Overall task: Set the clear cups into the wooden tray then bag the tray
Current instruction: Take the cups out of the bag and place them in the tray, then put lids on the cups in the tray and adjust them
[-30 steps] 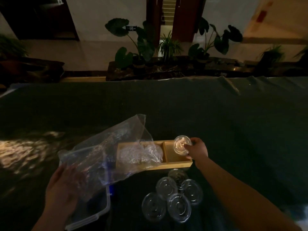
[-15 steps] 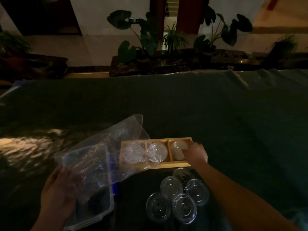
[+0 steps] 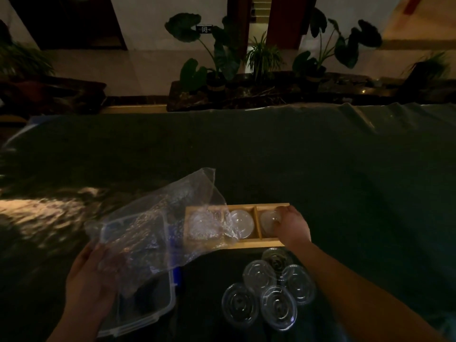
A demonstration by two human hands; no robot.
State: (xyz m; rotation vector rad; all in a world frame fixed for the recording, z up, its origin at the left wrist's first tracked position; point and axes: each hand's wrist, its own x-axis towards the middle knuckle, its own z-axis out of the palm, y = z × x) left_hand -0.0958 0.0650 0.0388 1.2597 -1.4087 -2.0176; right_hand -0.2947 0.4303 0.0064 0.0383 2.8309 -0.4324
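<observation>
**A:** ok so working across from the left: left hand [image 3: 92,275] is down at the near edge, fingers curled around one end of the clear plastic bag [image 3: 158,225]. The bag's crumpled and lies over a clear lidded container [image 3: 138,304], and its far end is flopped onto the left compartment of the wooden tray [image 3: 246,244].

**B:** is there a cup under that flap?

**A:** looks like something clear and round in there, but it's dim and the plastic is in the way, so can't say for sure. Middle compartment definitely has a clear cup [image 3: 241,222]. Right compartment has another cup [image 3: 270,219], and the right hand [image 3: 292,227] is on it, fingertips bent over its rim. Can't tell if they're pinching it or just resting.

**B:** so still on the cup-loading step?

**A:** I'd say right at the end of it. There's also a cluster of five clear lids [image 3: 271,290] on the dark tablecloth [image 3: 345,181] just in front of the tray, untouched.

**B:** next up?

**A:** my guess: let go of that cup, find the bag mouth and open it, then slide the tray in level so nothing tips.
</observation>
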